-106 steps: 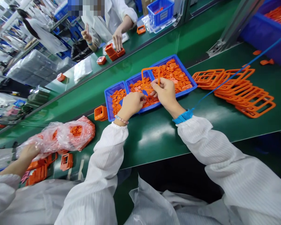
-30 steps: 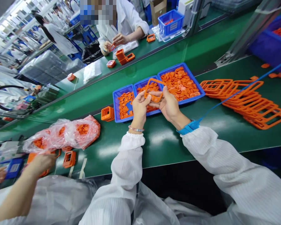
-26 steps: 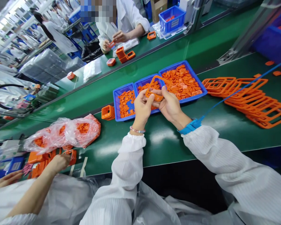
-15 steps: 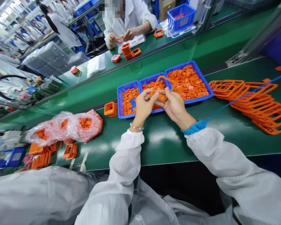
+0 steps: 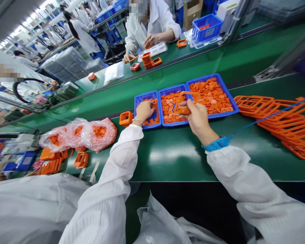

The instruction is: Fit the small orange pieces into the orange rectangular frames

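My right hand (image 5: 198, 117) is closed on an orange frame (image 5: 179, 101), held above the middle blue tray (image 5: 176, 124) of small orange pieces. Over the left blue tray (image 5: 152, 126) my left hand (image 5: 144, 110) reaches down with fingers bent among the orange pieces (image 5: 155, 118); its fingertips are partly hidden. The right blue tray (image 5: 235, 105) is heaped with orange pieces (image 5: 213, 95). A short stack of orange frames (image 5: 126, 118) stands just left of the left tray.
Many orange frames (image 5: 282, 118) lie fanned out at the right, under a blue cord. Plastic bags of orange pieces (image 5: 99, 132) and more frames (image 5: 80, 160) are at the left. Across the green bench, a person (image 5: 152, 23) handles orange parts.
My left hand has left the orange frame and moved left and down into the left tray. My right hand still holds the frame. The view has shifted a little.
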Motion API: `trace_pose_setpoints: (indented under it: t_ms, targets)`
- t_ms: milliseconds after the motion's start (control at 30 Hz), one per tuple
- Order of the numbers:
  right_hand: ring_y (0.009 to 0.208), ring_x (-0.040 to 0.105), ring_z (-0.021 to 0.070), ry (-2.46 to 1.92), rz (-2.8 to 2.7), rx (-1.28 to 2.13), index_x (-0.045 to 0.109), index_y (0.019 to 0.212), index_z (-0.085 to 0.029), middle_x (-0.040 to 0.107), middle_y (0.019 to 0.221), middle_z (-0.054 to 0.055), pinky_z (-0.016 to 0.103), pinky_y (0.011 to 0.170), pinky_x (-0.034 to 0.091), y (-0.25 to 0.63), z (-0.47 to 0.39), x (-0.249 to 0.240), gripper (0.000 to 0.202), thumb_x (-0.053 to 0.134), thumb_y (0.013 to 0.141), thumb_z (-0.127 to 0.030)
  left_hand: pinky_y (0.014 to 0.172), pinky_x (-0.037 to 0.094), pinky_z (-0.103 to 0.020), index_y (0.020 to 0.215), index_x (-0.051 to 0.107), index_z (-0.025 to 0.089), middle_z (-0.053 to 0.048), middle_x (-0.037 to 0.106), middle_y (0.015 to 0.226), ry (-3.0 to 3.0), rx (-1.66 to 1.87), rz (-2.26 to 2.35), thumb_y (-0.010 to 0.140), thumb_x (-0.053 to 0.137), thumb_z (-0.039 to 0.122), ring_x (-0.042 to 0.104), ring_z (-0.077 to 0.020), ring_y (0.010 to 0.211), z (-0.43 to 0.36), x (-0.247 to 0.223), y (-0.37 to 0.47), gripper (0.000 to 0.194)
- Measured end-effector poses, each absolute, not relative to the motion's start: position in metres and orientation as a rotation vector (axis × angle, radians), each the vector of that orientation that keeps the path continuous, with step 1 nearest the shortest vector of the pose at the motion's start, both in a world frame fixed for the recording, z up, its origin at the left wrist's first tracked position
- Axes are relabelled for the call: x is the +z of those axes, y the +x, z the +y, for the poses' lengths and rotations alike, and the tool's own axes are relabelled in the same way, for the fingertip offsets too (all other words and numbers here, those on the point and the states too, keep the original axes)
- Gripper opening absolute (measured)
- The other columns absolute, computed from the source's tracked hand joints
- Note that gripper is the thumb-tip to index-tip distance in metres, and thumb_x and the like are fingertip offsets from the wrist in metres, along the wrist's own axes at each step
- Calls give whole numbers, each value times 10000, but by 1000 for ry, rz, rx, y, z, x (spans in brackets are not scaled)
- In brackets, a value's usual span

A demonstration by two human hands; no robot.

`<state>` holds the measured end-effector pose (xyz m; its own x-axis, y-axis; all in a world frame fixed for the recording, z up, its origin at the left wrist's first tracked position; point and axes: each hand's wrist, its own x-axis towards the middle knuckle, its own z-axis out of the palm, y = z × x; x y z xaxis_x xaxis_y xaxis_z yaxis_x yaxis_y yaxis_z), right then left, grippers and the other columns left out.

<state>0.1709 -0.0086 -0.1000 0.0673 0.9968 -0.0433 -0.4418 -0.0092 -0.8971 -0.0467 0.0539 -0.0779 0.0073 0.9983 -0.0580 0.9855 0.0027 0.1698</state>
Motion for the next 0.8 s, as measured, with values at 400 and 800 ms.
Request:
trace_pose_setpoints:
  t_ms: [400,800]
  targets:
    - [644,729,174,-923,-803,1348,644,720,-190,727,773,47,257,510,595,170,-9,-97,526,778,713,-698,999,522,-469,1195,747,185,-181,739,1191,2229,-54,2049,889,551,141,662,-354,1187,55,-71,-34,366]
    - [594,699,154,-948,-804,1347,678,787,-172,720,790,58,245,464,562,167,-9,-96,516,749,755,-682,603,456,-263,710,750,147,-42,678,635,1477,695,1776,728,661,127,524,-115,496,46,-71,-46,93]
